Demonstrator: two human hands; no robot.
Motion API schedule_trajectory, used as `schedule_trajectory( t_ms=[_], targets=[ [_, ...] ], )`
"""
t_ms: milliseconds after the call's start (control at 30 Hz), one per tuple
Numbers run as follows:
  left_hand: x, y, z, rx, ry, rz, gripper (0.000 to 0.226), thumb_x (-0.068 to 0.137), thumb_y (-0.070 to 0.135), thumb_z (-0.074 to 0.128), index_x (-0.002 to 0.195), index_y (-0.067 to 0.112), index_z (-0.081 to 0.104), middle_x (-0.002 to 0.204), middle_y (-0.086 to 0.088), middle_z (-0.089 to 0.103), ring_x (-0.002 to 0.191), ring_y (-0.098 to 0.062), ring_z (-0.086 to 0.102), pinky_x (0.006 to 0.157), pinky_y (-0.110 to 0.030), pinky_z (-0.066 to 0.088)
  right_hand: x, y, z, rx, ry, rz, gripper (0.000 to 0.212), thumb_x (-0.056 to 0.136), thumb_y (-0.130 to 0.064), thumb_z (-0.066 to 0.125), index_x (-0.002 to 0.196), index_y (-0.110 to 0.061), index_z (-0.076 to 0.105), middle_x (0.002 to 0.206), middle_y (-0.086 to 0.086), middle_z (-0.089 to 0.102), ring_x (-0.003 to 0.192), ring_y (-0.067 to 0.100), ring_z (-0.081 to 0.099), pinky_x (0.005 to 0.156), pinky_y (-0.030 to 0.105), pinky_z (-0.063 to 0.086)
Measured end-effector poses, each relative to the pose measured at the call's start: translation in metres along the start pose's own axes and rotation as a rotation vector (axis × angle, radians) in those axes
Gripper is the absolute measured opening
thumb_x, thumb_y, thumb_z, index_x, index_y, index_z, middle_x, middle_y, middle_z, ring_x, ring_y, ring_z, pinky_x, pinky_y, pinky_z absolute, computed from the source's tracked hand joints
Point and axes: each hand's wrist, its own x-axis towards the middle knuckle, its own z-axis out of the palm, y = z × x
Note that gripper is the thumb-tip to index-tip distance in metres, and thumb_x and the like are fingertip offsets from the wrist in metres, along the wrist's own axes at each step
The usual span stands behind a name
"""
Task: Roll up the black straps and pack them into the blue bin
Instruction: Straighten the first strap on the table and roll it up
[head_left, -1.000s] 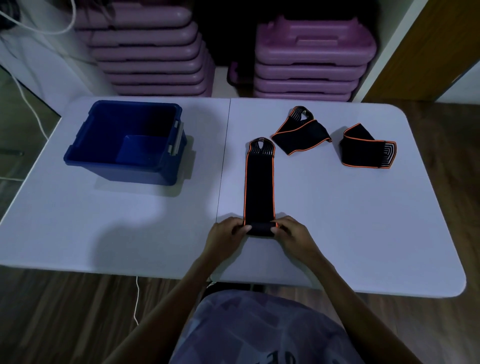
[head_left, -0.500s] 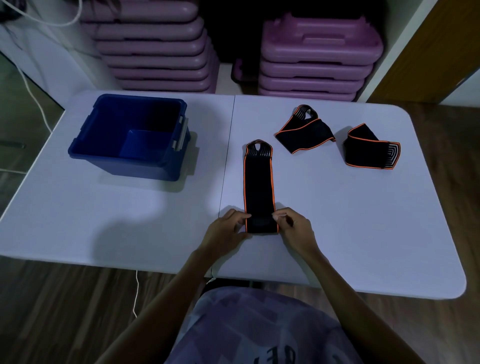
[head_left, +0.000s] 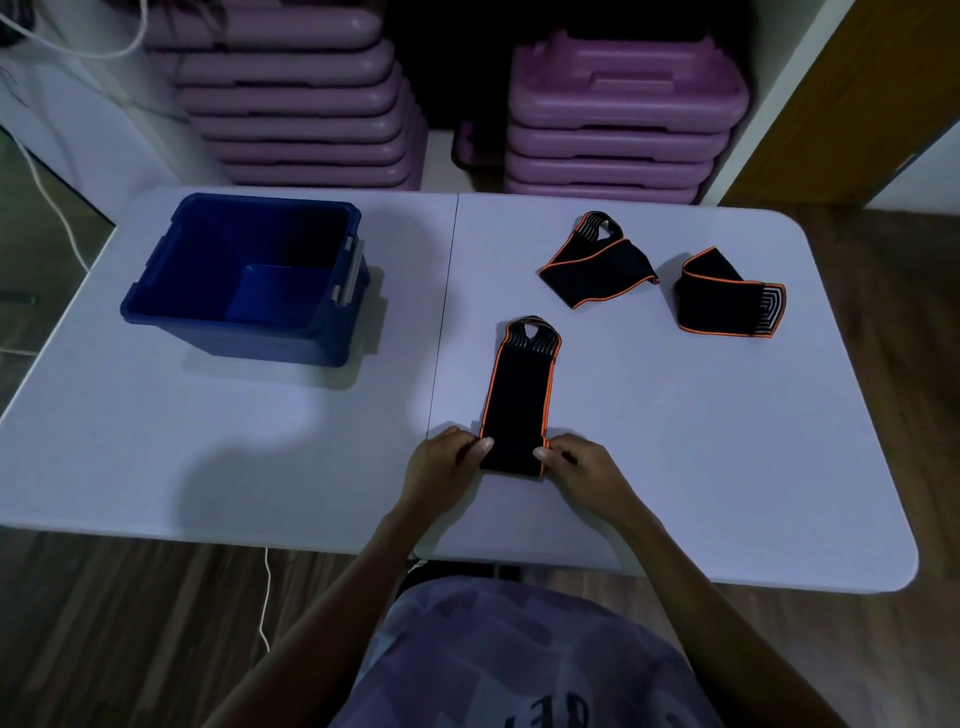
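A black strap with orange edges (head_left: 519, 387) lies lengthwise on the white table (head_left: 727, 441), its near end rolled into a thick fold. My left hand (head_left: 444, 465) pinches the left side of that roll and my right hand (head_left: 579, 467) pinches the right side. Two more black straps lie loosely folded at the far right, one (head_left: 595, 267) nearer the middle and one (head_left: 727, 299) further right. The blue bin (head_left: 249, 280) stands at the far left of the table, and nothing is visible inside it.
Stacks of purple plastic steps (head_left: 618, 119) stand on the floor behind the table. A white cable (head_left: 47, 197) hangs at the left. A seam (head_left: 447, 312) runs down the table's middle, just left of the strap.
The roll at the strap's near end has grown thicker and moved away from me, so the flat length of strap is shorter. Both hands followed it forward.
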Motion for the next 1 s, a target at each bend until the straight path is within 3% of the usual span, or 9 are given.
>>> schedule_trajectory(
  t_ms=[100, 200, 300, 500, 700, 767, 867, 933, 1000],
  targets=[
    [0.002, 0.004, 0.006, -0.064, 0.078, -0.089, 0.037, 0.088, 0.039, 0.055, 0.062, 0.014, 0.047, 0.072, -0.002, 0.056, 0.064, -0.021, 0.052, 0.060, -0.033, 0.041, 0.005, 0.002, 0.004, -0.020, 0.038, 0.032, 0.038, 0.094, -0.038, 0.053, 0.066, -0.014, 0.060, 0.073, 0.008, 0.062, 0.069, 0.021, 0.058, 0.067, 0.037, 0.044],
    [0.001, 0.007, 0.008, -0.173, 0.154, -0.115, 0.014, 0.083, 0.030, 0.066, 0.092, 0.020, 0.062, 0.098, 0.002, 0.066, 0.077, -0.015, 0.060, 0.069, -0.028, 0.046, 0.013, -0.003, 0.005, -0.048, 0.040, 0.078, 0.044, 0.095, -0.042, 0.051, 0.059, -0.017, 0.048, 0.063, 0.001, 0.051, 0.060, 0.016, 0.050, 0.063, 0.035, 0.039],
    [-0.004, -0.001, 0.009, -0.096, 0.104, 0.031, 0.045, 0.074, 0.043, 0.071, 0.113, 0.024, 0.060, 0.102, 0.008, 0.065, 0.066, -0.009, 0.058, 0.061, -0.020, 0.045, 0.018, -0.008, 0.004, -0.055, 0.065, 0.141, 0.045, 0.092, -0.047, 0.054, 0.057, -0.020, 0.044, 0.061, -0.004, 0.049, 0.060, 0.015, 0.050, 0.064, 0.035, 0.040],
    [-0.001, -0.001, 0.001, -0.031, 0.022, 0.076, 0.058, 0.068, 0.034, 0.080, 0.120, 0.019, 0.059, 0.098, 0.008, 0.060, 0.073, -0.009, 0.054, 0.068, -0.019, 0.041, 0.019, 0.000, 0.008, 0.092, 0.193, 0.015, 0.013, 0.086, -0.035, 0.065, 0.095, -0.036, 0.056, 0.083, -0.011, 0.061, 0.077, 0.011, 0.059, 0.073, 0.034, 0.046],
    [0.007, 0.006, -0.006, -0.022, -0.039, 0.034, 0.020, 0.083, 0.037, 0.065, 0.096, 0.022, 0.065, 0.069, 0.008, 0.052, 0.066, -0.012, 0.048, 0.058, -0.017, 0.035, 0.004, 0.007, -0.007, 0.090, -0.024, -0.092, 0.056, 0.077, -0.019, 0.078, 0.127, -0.028, 0.057, 0.098, -0.011, 0.055, 0.081, -0.001, 0.054, 0.076, 0.010, 0.042],
    [0.010, 0.006, -0.006, -0.032, -0.041, 0.023, 0.028, 0.087, 0.046, 0.053, 0.071, 0.023, 0.053, 0.061, 0.006, 0.048, 0.061, -0.014, 0.047, 0.057, -0.026, 0.036, 0.007, 0.006, -0.010, 0.061, -0.047, -0.067, 0.043, 0.078, -0.014, 0.076, 0.114, -0.032, 0.062, 0.088, -0.009, 0.053, 0.075, -0.002, 0.052, 0.073, 0.011, 0.040],
    [0.016, 0.006, -0.004, -0.037, -0.046, -0.012, 0.043, 0.085, 0.059, 0.039, 0.064, 0.022, 0.047, 0.065, 0.001, 0.057, 0.063, -0.018, 0.055, 0.062, -0.034, 0.044, 0.012, 0.001, -0.009, 0.038, -0.017, -0.047, 0.019, 0.084, -0.016, 0.069, 0.078, -0.029, 0.057, 0.077, -0.006, 0.048, 0.068, 0.006, 0.046, 0.065, 0.014, 0.036],
    [0.017, 0.007, -0.001, -0.071, 0.012, -0.027, 0.040, 0.081, 0.061, 0.043, 0.072, 0.024, 0.054, 0.074, 0.003, 0.060, 0.066, -0.015, 0.056, 0.063, -0.032, 0.045, 0.013, 0.001, -0.008, 0.004, 0.000, -0.044, 0.014, 0.088, -0.018, 0.065, 0.078, -0.013, 0.057, 0.077, -0.003, 0.050, 0.068, 0.010, 0.046, 0.066, 0.019, 0.036],
    [0.016, 0.007, 0.002, -0.171, 0.062, -0.024, 0.037, 0.077, 0.055, 0.057, 0.099, 0.025, 0.061, 0.094, 0.011, 0.063, 0.070, -0.008, 0.059, 0.067, -0.028, 0.048, 0.014, 0.002, -0.008, -0.018, 0.005, -0.053, 0.021, 0.090, -0.020, 0.062, 0.084, 0.000, 0.057, 0.082, 0.000, 0.056, 0.071, 0.016, 0.050, 0.067, 0.024, 0.038]
  ],
)
